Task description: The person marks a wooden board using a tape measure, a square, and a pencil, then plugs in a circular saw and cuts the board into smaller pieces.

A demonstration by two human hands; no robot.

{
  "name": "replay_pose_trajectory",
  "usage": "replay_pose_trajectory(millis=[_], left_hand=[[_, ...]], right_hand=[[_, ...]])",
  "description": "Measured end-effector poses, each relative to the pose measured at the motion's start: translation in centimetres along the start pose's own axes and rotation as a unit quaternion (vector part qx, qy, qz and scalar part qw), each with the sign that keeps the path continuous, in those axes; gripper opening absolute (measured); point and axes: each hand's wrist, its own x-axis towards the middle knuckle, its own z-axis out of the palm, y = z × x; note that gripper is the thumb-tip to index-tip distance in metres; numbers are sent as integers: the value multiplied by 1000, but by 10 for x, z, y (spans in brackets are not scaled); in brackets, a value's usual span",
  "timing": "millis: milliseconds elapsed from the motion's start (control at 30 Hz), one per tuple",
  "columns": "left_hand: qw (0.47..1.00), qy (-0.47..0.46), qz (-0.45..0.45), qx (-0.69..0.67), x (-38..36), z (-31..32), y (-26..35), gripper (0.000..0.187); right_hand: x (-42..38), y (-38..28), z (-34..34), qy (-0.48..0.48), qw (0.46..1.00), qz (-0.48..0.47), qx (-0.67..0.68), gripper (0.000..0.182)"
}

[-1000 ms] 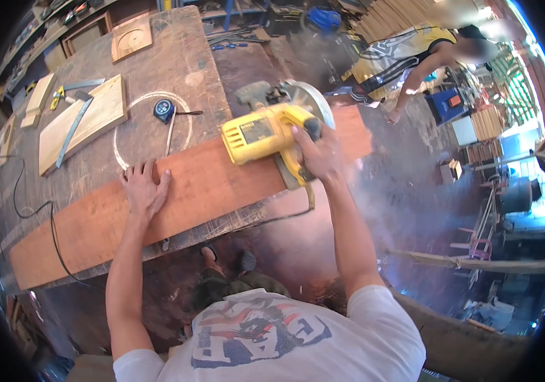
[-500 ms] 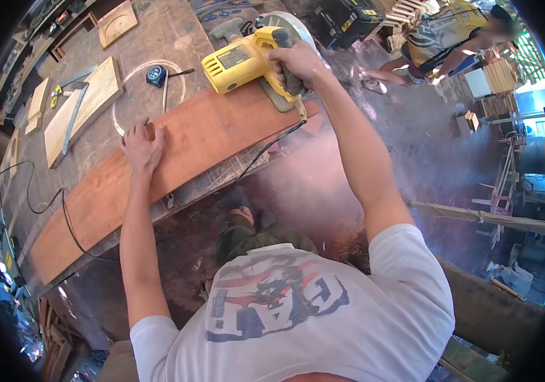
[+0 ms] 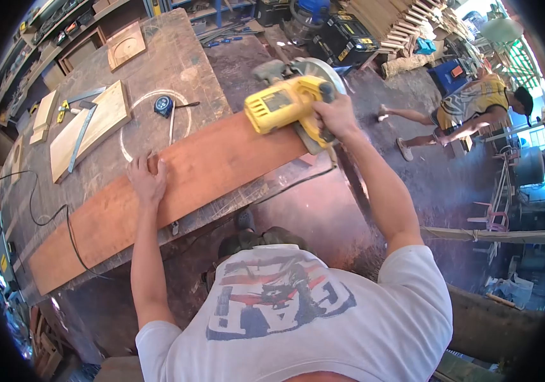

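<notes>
A long reddish-brown board (image 3: pixel 209 162) lies at a slant along the near edge of the workbench. My left hand (image 3: pixel 148 178) rests on it, fingers spread over its far edge. With my right hand (image 3: pixel 337 120) I grip the rear handle of a yellow circular saw (image 3: pixel 285 105), which is slightly blurred at the board's right end. The saw's blade guard faces away from me, and its cord trails back below the handle. Whether the blade touches the wood is hidden. Beyond the board lies a blue tape measure (image 3: pixel 163 106) with a pencil-like stick beside it.
On the workbench (image 3: pixel 183 44) are a pale board (image 3: pixel 88 134), a metal square (image 3: pixel 83 137) and a looping black cord. A person (image 3: pixel 470 111) bends over at the right. Black toolboxes (image 3: pixel 342 39) stand on the floor beyond the bench.
The saw and my right hand have moved right, to the board's end. My view has shifted, showing more of the floor beyond. The other person has changed posture, legs now spread.
</notes>
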Motion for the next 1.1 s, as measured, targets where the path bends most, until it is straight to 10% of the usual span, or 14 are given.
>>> replay_pose_trajectory(millis=[200, 267, 333, 400, 500, 600, 700, 1100], left_hand=[[995, 67, 51, 48, -3, 3, 65, 39], [981, -47, -27, -186, -19, 13, 142, 32], [787, -199, -290, -506, -38, 13, 227, 23], [596, -251, -364, -671, -58, 57, 267, 37], [451, -251, -541, -664, -69, 116, 309, 77], [370, -41, -637, -675, -60, 197, 325, 82], [392, 124, -633, -656, -22, 233, 366, 83], [456, 121, -662, -583, 1, 311, 540, 71]], right_hand=[[4, 67, -122, 137, 990, 31, -22, 8], [-7, 82, -162, 194, 978, 72, 0, 12], [-17, 107, -191, 256, 956, 113, -83, 19], [-22, 176, -246, 299, 936, 164, -94, 19], [-45, 275, -319, 343, 899, 262, -73, 19], [-66, 352, -362, 371, 870, 313, -82, 22], [-104, 520, -445, 337, 850, 397, 76, 19], [-29, 515, -503, 226, 824, 498, 149, 29]])
